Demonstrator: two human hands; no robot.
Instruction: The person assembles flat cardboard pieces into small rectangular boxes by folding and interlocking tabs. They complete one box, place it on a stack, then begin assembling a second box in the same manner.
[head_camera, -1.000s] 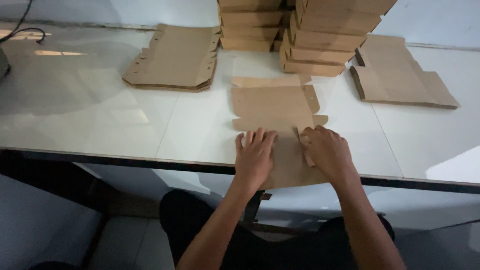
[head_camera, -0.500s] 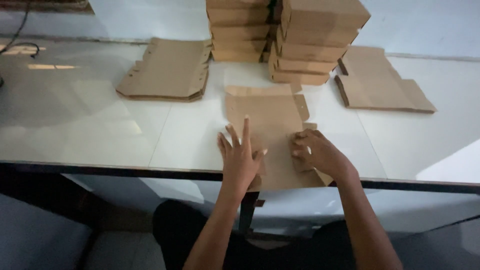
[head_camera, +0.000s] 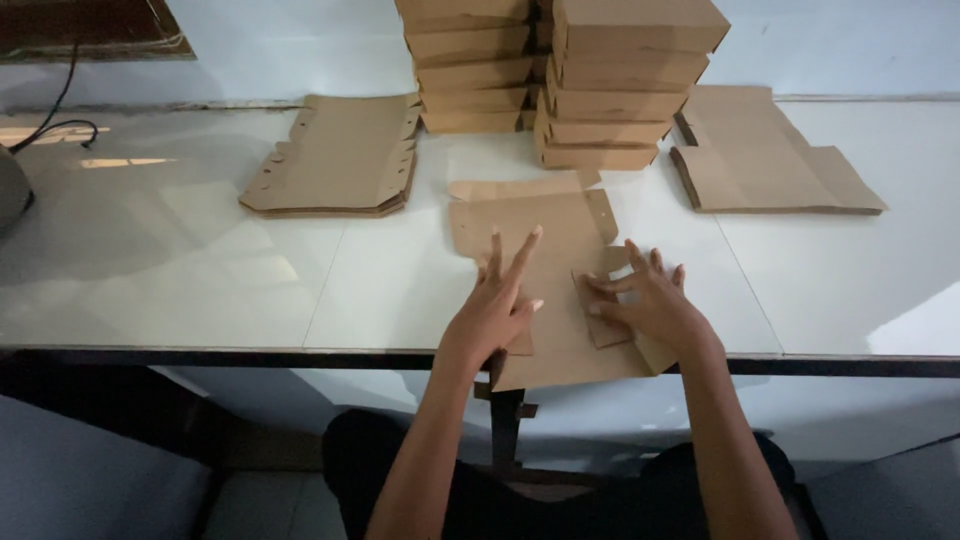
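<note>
A flat brown cardboard box blank (head_camera: 540, 235) lies on the white table (head_camera: 200, 280), its near end hanging over the front edge. My left hand (head_camera: 497, 305) rests on the blank's left side with fingers spread. My right hand (head_camera: 648, 300) presses on the right side, fingertips pushing a small side flap (head_camera: 598, 290) that is folded up and inward. Neither hand is closed around anything.
Two stacks of folded brown boxes (head_camera: 610, 90) stand at the back centre. A pile of flat blanks (head_camera: 335, 155) lies at the back left, another pile of flat blanks (head_camera: 770, 155) at the back right. A black cable (head_camera: 60, 120) runs at the far left.
Both hands moved from pressing flat near the table's edge to working the blank's right flap, which now stands folded inward. The left fingers have spread.
</note>
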